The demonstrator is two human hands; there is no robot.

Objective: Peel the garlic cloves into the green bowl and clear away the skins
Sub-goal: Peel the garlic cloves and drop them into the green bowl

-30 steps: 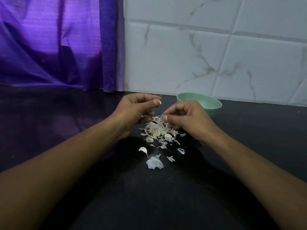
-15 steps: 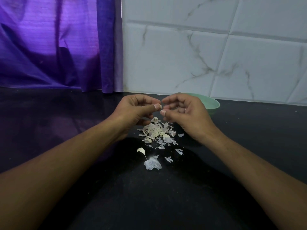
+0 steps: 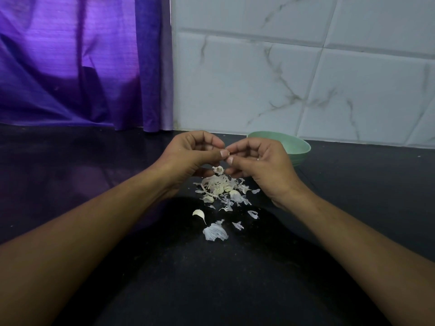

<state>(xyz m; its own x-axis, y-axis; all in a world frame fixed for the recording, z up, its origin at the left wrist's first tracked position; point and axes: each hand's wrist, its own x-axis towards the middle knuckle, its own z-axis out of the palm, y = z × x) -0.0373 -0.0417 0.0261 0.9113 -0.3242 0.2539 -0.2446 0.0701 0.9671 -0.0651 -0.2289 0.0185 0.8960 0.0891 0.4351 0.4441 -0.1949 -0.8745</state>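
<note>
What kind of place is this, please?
Most likely a home kitchen: a dark counter, a wall of white marble-pattern tiles behind it, and a green bowl and a pile of garlic skins on the counter.

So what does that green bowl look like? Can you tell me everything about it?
The green bowl is pale mint, round and shallow. It looks smooth and matte like plastic, with a ridge below its rim. It stands upright on the black counter, close to the tiled wall. The right hand is in front of it and hides its left side; whether they touch cannot be told. What lies inside does not show.
</note>
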